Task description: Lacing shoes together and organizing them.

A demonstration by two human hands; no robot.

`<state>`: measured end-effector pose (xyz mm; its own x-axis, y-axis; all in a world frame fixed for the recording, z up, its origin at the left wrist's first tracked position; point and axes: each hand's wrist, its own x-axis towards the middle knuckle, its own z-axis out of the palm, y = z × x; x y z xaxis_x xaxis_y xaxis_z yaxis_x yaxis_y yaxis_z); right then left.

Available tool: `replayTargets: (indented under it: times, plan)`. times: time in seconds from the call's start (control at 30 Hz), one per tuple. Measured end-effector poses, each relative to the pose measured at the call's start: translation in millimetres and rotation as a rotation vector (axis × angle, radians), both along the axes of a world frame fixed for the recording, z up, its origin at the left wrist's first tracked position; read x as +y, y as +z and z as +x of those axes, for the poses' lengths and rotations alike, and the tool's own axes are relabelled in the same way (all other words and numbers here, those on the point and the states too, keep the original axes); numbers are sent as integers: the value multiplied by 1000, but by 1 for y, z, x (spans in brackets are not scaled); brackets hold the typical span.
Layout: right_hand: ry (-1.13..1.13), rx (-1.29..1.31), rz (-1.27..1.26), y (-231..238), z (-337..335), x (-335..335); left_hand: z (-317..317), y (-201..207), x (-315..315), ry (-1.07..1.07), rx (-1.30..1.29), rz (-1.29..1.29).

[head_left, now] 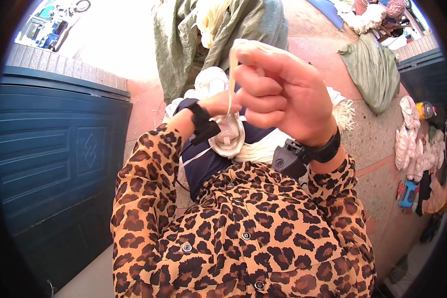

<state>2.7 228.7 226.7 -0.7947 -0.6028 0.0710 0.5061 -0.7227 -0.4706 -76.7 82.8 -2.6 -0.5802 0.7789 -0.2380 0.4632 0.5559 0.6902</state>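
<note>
A white shoe (227,139) rests over my lap, its heel end toward me. My left hand (222,104) lies across its middle and grips it, with some fingers hidden behind my right hand. Raised above the shoe, my right hand (285,92) is closed, pinching a flat white shoelace (232,74) between thumb and forefinger. The lace runs taut down to the shoe beside my left fingers. A bundle of cream laces (256,152) lies on my lap under the right wrist, its frayed ends (343,115) showing past that wrist.
Ahead stands a green sack (176,54) with cream laces (211,22) on top. Another green sack (372,74) lies on the floor to the right, near bundled white laces (407,136) and a blue object (409,193). A dark blue door panel (49,149) stands at left.
</note>
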Motion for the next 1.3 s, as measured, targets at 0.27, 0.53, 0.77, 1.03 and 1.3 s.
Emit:
replayTargets:
  times: [0.27, 0.53, 0.77, 1.03, 1.3]
  plan:
    - [93, -58, -178, 34, -14, 16, -33, 50, -17, -39, -206, -149]
    - [40, 71, 219, 26, -33, 0, 28, 138, -62, 53, -583, 117]
    - [-701, 303, 512, 2, -48, 18, 29, 177, -79, 354, -725, 557]
    - [-623, 128, 379, -62, -33, 128, 7, 153, -171, 992, -477, 708]
    - [-204, 303, 1351, -181, 27, 38, 70, 70, -113, 764, -689, 102]
